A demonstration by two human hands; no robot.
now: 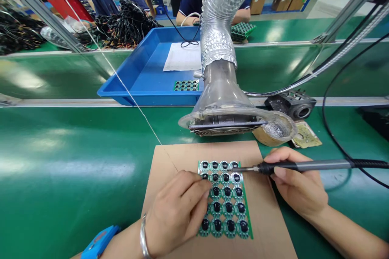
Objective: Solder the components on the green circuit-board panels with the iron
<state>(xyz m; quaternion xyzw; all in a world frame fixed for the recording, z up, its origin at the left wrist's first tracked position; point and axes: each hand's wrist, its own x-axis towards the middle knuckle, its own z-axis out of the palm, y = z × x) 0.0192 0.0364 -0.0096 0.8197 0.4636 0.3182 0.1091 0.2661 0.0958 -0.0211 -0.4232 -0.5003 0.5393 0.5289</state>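
A green panel of small round circuit boards, each with a black blob, lies on a brown cardboard sheet. My right hand is closed around the grey and black handle of a soldering iron. The iron points left, its tip over the panel's upper rows. My left hand rests over the panel's left edge, fingers bent and pressed together. A thin solder wire slants down from the upper left into these fingers, which hide its end.
A fume extraction hood on a silver duct hangs just beyond the panel. Behind it stands a blue tray with paper and another board panel. A round tan container and yellow sponge sit right. People work opposite.
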